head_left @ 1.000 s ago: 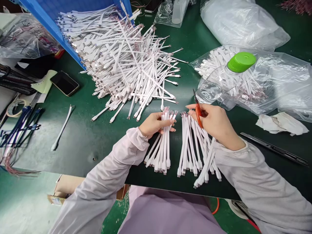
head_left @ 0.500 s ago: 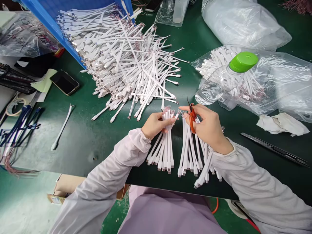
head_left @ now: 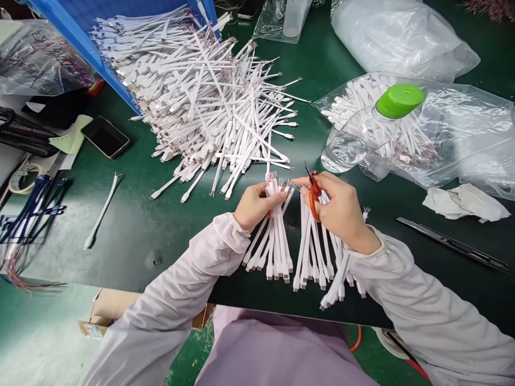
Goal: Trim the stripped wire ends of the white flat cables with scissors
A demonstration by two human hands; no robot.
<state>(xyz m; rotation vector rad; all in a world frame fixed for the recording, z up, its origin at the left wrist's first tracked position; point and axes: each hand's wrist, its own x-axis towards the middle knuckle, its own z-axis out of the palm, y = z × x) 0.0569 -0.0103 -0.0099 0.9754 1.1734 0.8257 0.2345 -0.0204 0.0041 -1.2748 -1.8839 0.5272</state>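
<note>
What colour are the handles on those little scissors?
The scissors' handles are orange, and they show best in the head view.

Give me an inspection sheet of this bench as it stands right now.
Surface: dark green workbench.
Job's things: left bunch of white flat cables, right bunch of white flat cables, heap of white flat cables, orange-handled scissors.
Clutter: water bottle with green cap on clear plastic bag, phone, crumpled cloth.
Hands: left hand grips the left bunch; right hand holds the scissors above the right bunch.
Cables: dark blue wires, orange cord.
Surroundings: blue crate, cardboard box, green floor.
</note>
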